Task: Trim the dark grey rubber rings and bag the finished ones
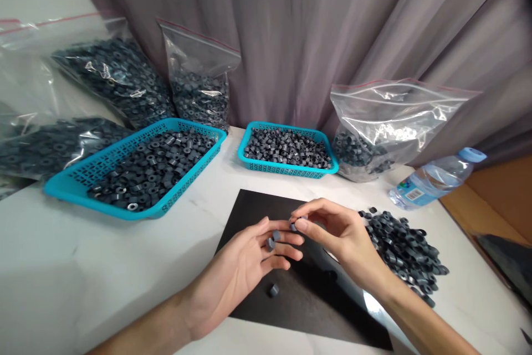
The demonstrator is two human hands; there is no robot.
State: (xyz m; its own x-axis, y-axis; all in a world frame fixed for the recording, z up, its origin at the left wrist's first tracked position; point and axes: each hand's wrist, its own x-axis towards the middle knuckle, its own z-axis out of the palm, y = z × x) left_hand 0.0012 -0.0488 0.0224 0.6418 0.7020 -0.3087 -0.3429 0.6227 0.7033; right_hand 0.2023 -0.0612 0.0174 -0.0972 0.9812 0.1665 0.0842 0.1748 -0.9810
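Pinching small dark-grey plastic ring in right hand; clasping two more rings in half-curled left hand, above black mat.

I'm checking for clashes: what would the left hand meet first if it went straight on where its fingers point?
Probably the right hand, whose fingertips pinch a ring just ahead of the left hand; depth is unclear.

Ahead of me, a large teal basket and a smaller teal basket are sitting heaped full on the white table. A clear zip bag is leaning against the grey curtain, and a water bottle is lying to my right.
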